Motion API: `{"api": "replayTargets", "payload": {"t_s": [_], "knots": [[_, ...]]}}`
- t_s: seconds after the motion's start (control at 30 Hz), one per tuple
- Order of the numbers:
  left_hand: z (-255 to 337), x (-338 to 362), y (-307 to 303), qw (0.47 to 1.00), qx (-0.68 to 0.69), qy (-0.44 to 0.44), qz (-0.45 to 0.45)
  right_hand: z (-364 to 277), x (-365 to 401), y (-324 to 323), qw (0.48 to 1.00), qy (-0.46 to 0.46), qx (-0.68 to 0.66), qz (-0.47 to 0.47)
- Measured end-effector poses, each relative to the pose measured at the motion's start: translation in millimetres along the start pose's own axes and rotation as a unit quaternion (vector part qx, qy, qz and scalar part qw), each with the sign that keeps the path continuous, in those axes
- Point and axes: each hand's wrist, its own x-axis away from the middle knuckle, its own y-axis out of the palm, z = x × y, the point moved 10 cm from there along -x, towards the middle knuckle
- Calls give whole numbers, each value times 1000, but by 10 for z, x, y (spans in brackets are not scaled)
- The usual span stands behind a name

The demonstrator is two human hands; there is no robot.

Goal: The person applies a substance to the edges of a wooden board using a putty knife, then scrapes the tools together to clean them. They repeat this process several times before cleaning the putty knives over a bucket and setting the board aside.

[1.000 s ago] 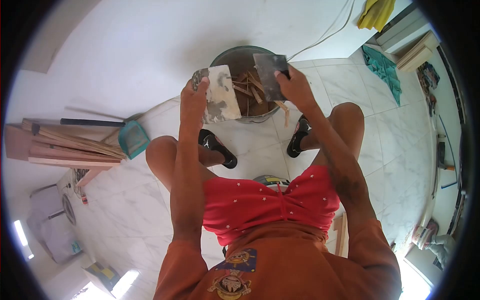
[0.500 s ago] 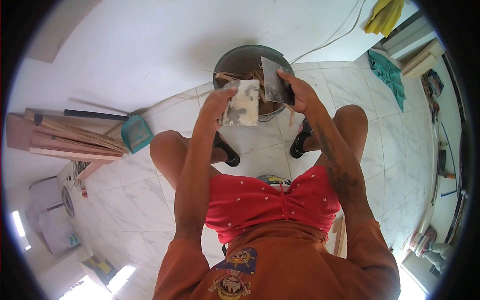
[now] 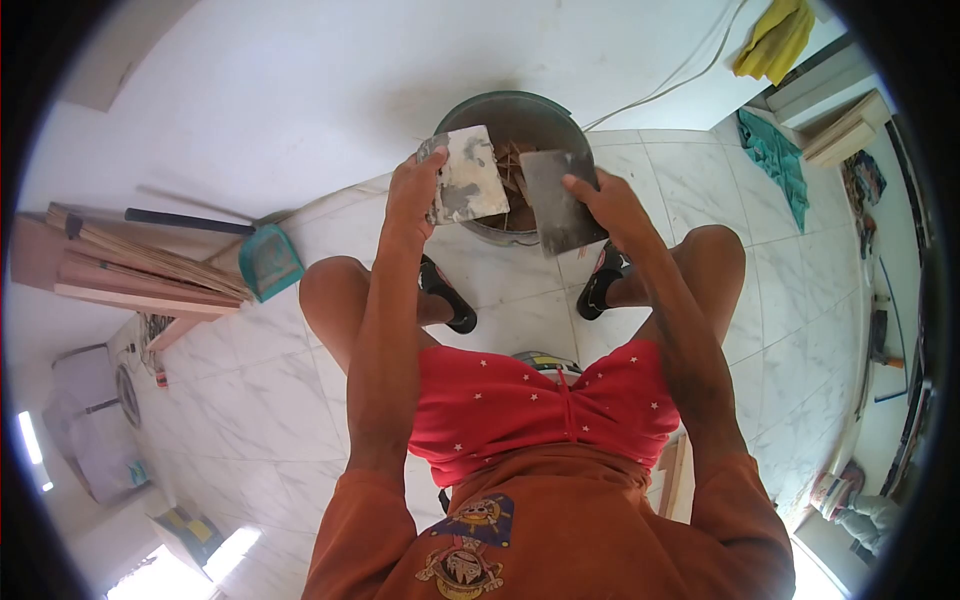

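Note:
My left hand (image 3: 412, 195) is closed on a flat rectangular plate (image 3: 468, 178) smeared with cream-white and grey patches, thumb on its face. In my right hand (image 3: 615, 208) is a dark grey rectangular plate (image 3: 558, 205), gripped at its right edge with the thumb on top. Fingers behind both plates are hidden. The two plates are apart, with a narrow gap between them. Both are held over a dark bucket (image 3: 512, 100) with a green rim, and cover part of its opening. Thin wood scraps (image 3: 510, 165) show inside the bucket.
A teal dustpan (image 3: 271, 262) with a black handle lies left, beside stacked wood strips (image 3: 150, 255). The white wall (image 3: 330, 80) rises behind the bucket. At right are a teal cloth (image 3: 775, 165), a yellow cloth (image 3: 775, 40) and wood pieces (image 3: 848, 130). My feet flank the bucket's near side.
The patchy plate has moved up and left and tilted. The dark plate has shifted right and down, turning its face more toward me. The gap between them is wider.

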Motion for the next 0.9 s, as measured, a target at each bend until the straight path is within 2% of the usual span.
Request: {"api": "replayTargets", "payload": {"t_s": [0.03,0.1,0.17,0.2,0.3,0.43,0.5,0.6,0.73,0.83,0.9], "knots": [[34,12,-40,1000,-11,14,11,-204,85,-78,993,-67,94,27],[76,43,-84,998,-47,18,34,-550,316,1,938,-232,248,68],[96,44,-78,997,-60,26,36,-809,768,333,829,-413,364,98],[99,28,-65,998,-54,32,29,-1006,997,439,834,-440,324,69],[58,20,-10,998,-63,11,-2,-1039,1046,564,776,-482,390,114],[11,147,43,997,-70,-28,-20,-701,298,300,833,-397,352,155],[-43,134,11,998,-47,-51,-12,-626,148,140,873,-349,290,179],[-103,146,-13,996,6,-85,8,-632,283,65,902,-320,227,178],[-211,182,5,992,-18,-124,23,-839,739,246,885,-381,184,194],[-350,135,86,985,58,-163,-4,-986,1045,449,861,-445,148,197],[-380,182,223,976,93,-180,-82,-1003,1192,634,825,-498,173,204]]}}
